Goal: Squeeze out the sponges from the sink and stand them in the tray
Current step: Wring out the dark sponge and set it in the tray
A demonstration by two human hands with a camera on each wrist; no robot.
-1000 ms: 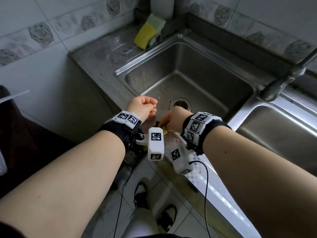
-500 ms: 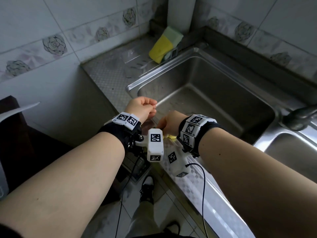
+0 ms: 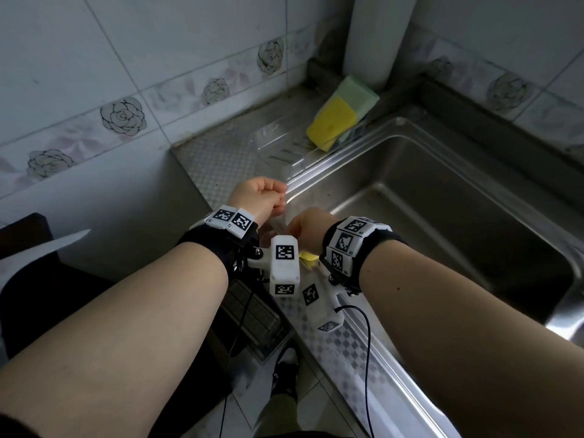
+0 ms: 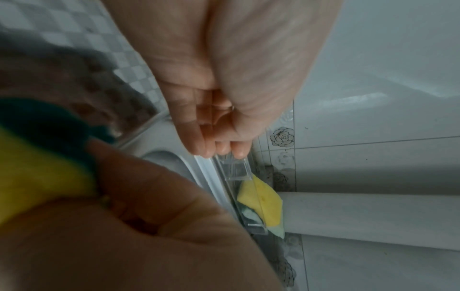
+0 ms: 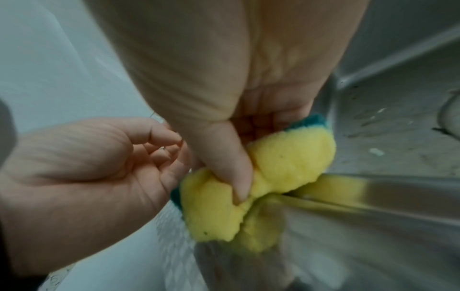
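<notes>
My right hand (image 3: 304,229) grips a yellow sponge with a dark green back (image 5: 286,167), thumb pressed deep into it, at the near left corner of the steel sink (image 3: 442,203). A bit of that sponge (image 3: 308,257) shows under the wrist in the head view. Just to its left, my left hand (image 3: 278,197) hovers with fingers loosely curled and holds nothing. A clear plastic tray (image 3: 278,150) lies on the counter at the sink's far left corner. A yellow sponge (image 3: 331,124) and a light green sponge (image 3: 357,93) lean at the tray's far end.
A white pipe (image 3: 376,33) rises in the wall corner behind the tray. Tiled walls close the left and back sides. The patterned steel counter rim (image 3: 341,352) runs along the near edge, with my shoes (image 3: 284,377) on the floor below. A dark object (image 3: 31,279) stands at left.
The view has swung left, toward the tray. Both hands have drifted from over the drain to the sink's near left corner. My right hand has kept its grip on the sponge.
</notes>
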